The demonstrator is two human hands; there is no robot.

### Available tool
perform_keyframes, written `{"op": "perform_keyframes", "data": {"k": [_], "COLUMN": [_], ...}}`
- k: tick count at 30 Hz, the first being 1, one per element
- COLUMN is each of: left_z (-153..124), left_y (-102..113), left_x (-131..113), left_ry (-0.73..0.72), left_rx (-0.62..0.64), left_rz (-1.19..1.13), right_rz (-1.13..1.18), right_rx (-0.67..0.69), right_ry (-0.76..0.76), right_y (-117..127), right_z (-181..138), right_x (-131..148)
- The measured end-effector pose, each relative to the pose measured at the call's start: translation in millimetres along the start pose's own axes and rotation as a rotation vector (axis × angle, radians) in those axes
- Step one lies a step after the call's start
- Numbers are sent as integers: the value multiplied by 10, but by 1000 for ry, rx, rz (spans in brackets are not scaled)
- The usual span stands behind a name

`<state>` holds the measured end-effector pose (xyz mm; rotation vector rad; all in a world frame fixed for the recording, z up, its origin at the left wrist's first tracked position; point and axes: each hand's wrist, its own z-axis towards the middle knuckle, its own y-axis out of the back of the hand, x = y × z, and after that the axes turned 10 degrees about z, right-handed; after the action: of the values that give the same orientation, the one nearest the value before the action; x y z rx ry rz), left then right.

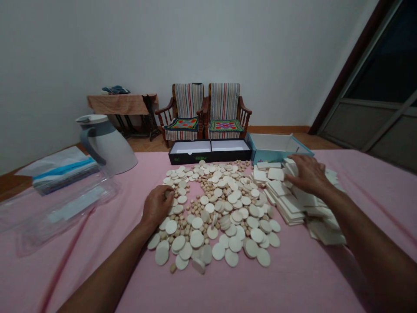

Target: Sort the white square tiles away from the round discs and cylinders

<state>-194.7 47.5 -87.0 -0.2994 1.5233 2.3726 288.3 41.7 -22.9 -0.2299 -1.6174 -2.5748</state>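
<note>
A heap of pale wooden discs point(224, 217) mixed with small wooden beads lies on the pink tablecloth point(293, 278). My left hand point(158, 204) rests at the heap's left edge, its fingers curled and pinched on a small disc. To the right lies a pile of pale square tiles point(293, 204). My right hand point(308, 174) lies palm down on top of those squares, fingers stretched toward the blue box point(276, 148).
A black box point(208, 151) with a white inside stands behind the discs, next to the open blue box. A white and grey jug point(104, 145) stands at the left, beside clear plastic bags point(58, 204). Two striped armchairs point(205, 113) and a side table stand by the wall.
</note>
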Motion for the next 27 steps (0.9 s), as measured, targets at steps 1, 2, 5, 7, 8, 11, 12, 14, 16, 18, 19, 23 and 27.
{"op": "perform_keyframes", "data": {"k": [1,2,5,7,8,11,12,14,16,18,19,23,27], "left_z": [6,15,63,108,129,174,181,189,206,251,288,534,839], "left_y": [22,46,103,105,93,29,9,-14,-9,8,15,-21,-163], "left_x": [6,17,70,99,103,58,27,-45,-105,-135,-137,-80,-51], "left_ry": [26,57,135,133,116,21,-13,-81,-160,-205,-197,-70,-57], "left_rx": [-15,-29,-37,28,72,181,198,230,288,350,352,225,220], "left_rz": [-9,-16,30,98,121,111,97,71,-54,-266,-357,-368,-219], "right_rz": [39,96,307,413,443,465,465,470,483,489,489,497,521], "right_rx": [-30,-39,22,71,83,98,94,86,80,82,89,102,125], "right_ry": [39,90,244,301,315,351,359,374,398,429,441,454,457], "right_y": [-16,-37,-105,-145,-163,-217,-237,-280,-322,-355,-366,-372,-366], "right_z": [-56,-123,-365,-517,-579,-699,-722,-754,-777,-795,-802,-822,-843], "right_x": [18,64,305,472,539,653,666,670,663,660,661,684,716]}}
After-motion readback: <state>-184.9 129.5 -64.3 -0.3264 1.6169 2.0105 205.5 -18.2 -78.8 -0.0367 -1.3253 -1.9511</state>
